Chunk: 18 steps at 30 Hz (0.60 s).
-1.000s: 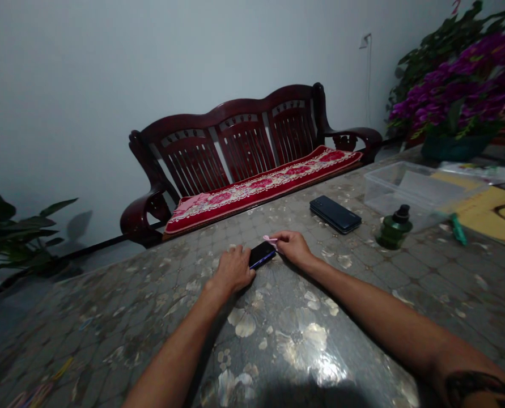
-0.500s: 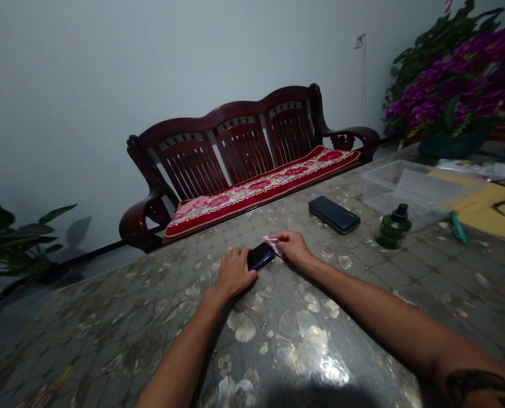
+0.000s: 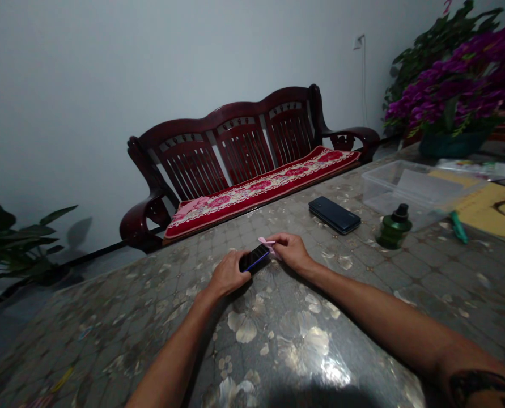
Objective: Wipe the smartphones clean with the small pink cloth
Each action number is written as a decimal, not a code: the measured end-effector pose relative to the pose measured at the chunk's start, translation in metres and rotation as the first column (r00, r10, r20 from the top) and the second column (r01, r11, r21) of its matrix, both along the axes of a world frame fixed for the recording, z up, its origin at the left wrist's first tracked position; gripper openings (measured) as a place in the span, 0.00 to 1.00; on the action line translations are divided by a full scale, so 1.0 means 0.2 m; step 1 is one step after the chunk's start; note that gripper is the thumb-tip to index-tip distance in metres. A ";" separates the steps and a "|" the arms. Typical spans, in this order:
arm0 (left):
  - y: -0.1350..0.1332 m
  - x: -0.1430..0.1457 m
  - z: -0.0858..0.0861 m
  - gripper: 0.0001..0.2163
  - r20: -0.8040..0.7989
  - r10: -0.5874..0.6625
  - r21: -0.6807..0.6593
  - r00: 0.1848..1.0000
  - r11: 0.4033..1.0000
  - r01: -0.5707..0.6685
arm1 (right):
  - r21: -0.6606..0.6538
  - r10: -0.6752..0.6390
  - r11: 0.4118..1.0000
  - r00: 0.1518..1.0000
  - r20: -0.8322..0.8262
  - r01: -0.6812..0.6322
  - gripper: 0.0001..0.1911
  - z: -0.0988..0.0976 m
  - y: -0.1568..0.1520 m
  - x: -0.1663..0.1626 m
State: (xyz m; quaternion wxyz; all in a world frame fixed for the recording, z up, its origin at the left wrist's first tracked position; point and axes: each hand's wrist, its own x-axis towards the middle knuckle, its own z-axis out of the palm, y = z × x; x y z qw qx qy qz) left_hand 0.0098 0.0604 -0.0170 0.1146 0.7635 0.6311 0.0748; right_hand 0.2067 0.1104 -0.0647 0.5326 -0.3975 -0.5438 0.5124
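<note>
My left hand (image 3: 227, 274) is closed around the near end of a small dark phone (image 3: 254, 258) with a blue edge. The phone is tilted, its dark face turned partly up toward me. At its far right end, my right hand (image 3: 293, 251) pinches a thin, pale pink piece (image 3: 266, 242), perhaps cloth or soft plastic. Whether the pink piece touches the phone I cannot tell. Both hands are low over the patterned tabletop (image 3: 278, 317).
Farther right lie a dark smartphone (image 3: 334, 215), a green bottle with a black cap (image 3: 394, 228), a clear plastic box (image 3: 388, 187), a teal object (image 3: 459, 228) and yellow paper (image 3: 496, 212). Purple flowers (image 3: 456, 90) stand behind. Beyond the table is a wooden bench (image 3: 239, 136).
My left hand has shifted a little left with the phone and tipped it up more. The pink piece has moved slightly left, still in my right hand's pinch.
</note>
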 end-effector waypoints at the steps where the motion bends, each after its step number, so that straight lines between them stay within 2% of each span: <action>1: 0.00 0.00 0.01 0.28 0.003 0.000 -0.014 1.000 1.000 0.000 | -0.019 0.005 1.000 1.000 -0.020 -0.006 0.16 0.00 0.00 0.00; 6: 0.02 0.00 0.02 0.28 0.045 0.011 -0.090 0.999 0.996 -0.007 | -0.128 0.026 0.991 0.998 -0.051 -0.032 0.14 0.01 -0.01 -0.01; 10: 0.03 -0.01 0.05 0.31 0.191 0.064 -0.220 0.979 0.975 -0.021 | -0.146 0.044 0.988 0.997 -0.057 -0.052 0.14 0.01 -0.02 0.00; 13: 0.02 -0.02 0.09 0.30 0.250 0.093 -0.254 0.964 0.967 -0.027 | -0.097 0.040 0.994 0.999 -0.032 -0.043 0.14 0.02 -0.02 0.00; 18: -0.02 -0.04 0.13 0.21 0.214 0.099 -0.217 0.972 0.975 -0.051 | 0.115 -0.006 0.993 0.996 0.087 -0.004 0.14 0.01 -0.04 -0.01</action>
